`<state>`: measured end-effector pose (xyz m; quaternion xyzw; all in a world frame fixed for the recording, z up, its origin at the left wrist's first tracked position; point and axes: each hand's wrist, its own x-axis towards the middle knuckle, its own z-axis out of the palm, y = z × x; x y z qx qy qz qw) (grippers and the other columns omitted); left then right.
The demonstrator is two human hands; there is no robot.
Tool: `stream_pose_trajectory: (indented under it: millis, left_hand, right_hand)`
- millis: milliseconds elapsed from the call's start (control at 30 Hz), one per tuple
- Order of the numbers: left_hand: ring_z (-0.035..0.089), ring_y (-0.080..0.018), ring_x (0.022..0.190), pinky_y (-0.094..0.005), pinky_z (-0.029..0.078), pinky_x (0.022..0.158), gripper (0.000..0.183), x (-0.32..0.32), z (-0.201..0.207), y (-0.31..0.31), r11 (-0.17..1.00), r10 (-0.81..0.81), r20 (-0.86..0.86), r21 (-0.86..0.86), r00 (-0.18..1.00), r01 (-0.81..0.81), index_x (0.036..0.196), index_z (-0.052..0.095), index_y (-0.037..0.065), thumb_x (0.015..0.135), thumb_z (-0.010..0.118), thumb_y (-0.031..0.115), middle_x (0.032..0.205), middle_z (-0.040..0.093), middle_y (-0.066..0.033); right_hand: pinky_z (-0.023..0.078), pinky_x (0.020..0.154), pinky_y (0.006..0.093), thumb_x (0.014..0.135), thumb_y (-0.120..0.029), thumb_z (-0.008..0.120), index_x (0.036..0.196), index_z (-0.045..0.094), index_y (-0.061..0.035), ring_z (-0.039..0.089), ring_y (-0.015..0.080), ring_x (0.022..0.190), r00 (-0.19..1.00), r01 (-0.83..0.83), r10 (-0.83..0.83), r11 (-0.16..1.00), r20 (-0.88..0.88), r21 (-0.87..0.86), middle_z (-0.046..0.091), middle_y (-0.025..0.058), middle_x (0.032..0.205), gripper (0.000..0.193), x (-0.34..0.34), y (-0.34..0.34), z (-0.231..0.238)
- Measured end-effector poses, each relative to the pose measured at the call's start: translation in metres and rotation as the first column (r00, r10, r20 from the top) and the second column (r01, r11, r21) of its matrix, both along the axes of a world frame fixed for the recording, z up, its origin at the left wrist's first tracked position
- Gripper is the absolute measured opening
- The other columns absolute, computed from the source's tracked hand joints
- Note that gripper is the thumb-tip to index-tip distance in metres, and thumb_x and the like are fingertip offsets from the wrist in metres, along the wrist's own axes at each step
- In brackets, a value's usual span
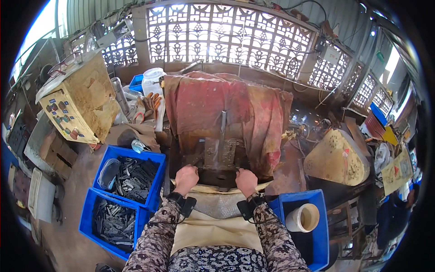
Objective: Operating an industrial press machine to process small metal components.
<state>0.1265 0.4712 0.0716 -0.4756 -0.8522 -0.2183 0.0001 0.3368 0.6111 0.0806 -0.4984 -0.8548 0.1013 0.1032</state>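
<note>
My left hand [186, 177] and my right hand [246, 180] rest side by side at the front edge of a dark metal machine bed [217, 156], fingers curled down. What they grip is hidden under the knuckles. A vertical metal bar [223, 122] rises behind the bed, and a red and orange cloth [253, 106] is draped over the machine. Black bands with small devices sit on both wrists. A cream apron [213, 226] lies over my lap.
Two blue crates [131, 174] [111, 222] of dark metal pieces stand at my left. A blue crate [312, 226] at my right holds a cream cup [303, 217]. A yellow control box [79, 102] stands at the left, a perforated yellow cover [337, 158] at the right.
</note>
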Motion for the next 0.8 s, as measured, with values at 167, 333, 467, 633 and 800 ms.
stream_pose_trajectory:
  millis: [167, 333, 467, 633, 800]
  left_hand:
    - [0.064, -0.0325, 0.087, -0.0432, 0.052, 0.076, 0.019, 0.001, 0.000, 0.000, 1.000, 0.010, 0.012, 0.008, 1.000, -0.010, 0.080, 0.069, 0.009, 0.084, 0.055, 0.022, 0.089, 0.065, -0.0125]
    - [0.064, -0.0321, 0.087, -0.0432, 0.053, 0.076, 0.018, -0.002, -0.001, 0.002, 1.000, -0.002, 0.021, 0.017, 1.000, 0.002, 0.079, 0.069, 0.009, 0.083, 0.055, 0.021, 0.089, 0.065, -0.0124]
    - [0.064, -0.0319, 0.086, -0.0431, 0.053, 0.075, 0.017, -0.005, 0.003, -0.001, 1.000, 0.008, 0.021, 0.002, 1.000, -0.008, 0.079, 0.068, 0.010, 0.082, 0.055, 0.020, 0.090, 0.065, -0.0120]
    - [0.065, -0.0315, 0.091, -0.0415, 0.053, 0.078, 0.020, -0.004, 0.005, 0.003, 0.998, -0.009, 0.048, -0.055, 0.999, 0.011, 0.086, 0.071, 0.011, 0.083, 0.053, 0.020, 0.095, 0.066, -0.0116]
    - [0.066, -0.0303, 0.087, -0.0407, 0.053, 0.075, 0.019, -0.004, 0.000, -0.001, 0.998, -0.008, 0.072, -0.056, 0.997, 0.013, 0.083, 0.071, 0.011, 0.082, 0.054, 0.019, 0.091, 0.066, -0.0109]
  right_hand:
    - [0.053, 0.073, 0.0458, 0.090, -0.031, 0.055, 0.091, 0.066, -0.0093, 0.065, 0.0360, 0.085, 1.000, 0.004, -0.004, 1.000, -0.023, -0.014, 0.067, 0.0152, 0.088, 0.024, 0.001, 0.000, -0.002]
    - [0.051, 0.069, 0.0494, 0.088, -0.032, 0.057, 0.086, 0.064, -0.0076, 0.063, 0.0400, 0.081, 0.983, 0.034, -0.034, 0.999, -0.179, -0.002, 0.065, 0.0195, 0.083, 0.025, -0.004, 0.017, 0.004]
    - [0.050, 0.068, 0.0484, 0.086, -0.037, 0.060, 0.088, 0.065, -0.0074, 0.063, 0.0396, 0.080, 0.888, 0.065, 0.022, 0.983, -0.458, 0.174, 0.065, 0.0191, 0.081, 0.030, -0.043, 0.043, 0.063]
    - [0.051, 0.074, 0.0484, 0.090, -0.039, 0.056, 0.108, 0.063, -0.0123, 0.065, 0.0388, 0.085, 0.875, 0.084, 0.076, 0.949, -0.479, 0.303, 0.068, 0.0195, 0.087, 0.033, -0.102, 0.079, 0.131]
    - [0.051, 0.074, 0.0483, 0.093, -0.037, 0.052, 0.114, 0.060, -0.0085, 0.065, 0.0390, 0.084, 0.954, 0.016, 0.092, 0.935, -0.286, 0.355, 0.068, 0.0198, 0.088, 0.036, -0.142, 0.089, 0.136]
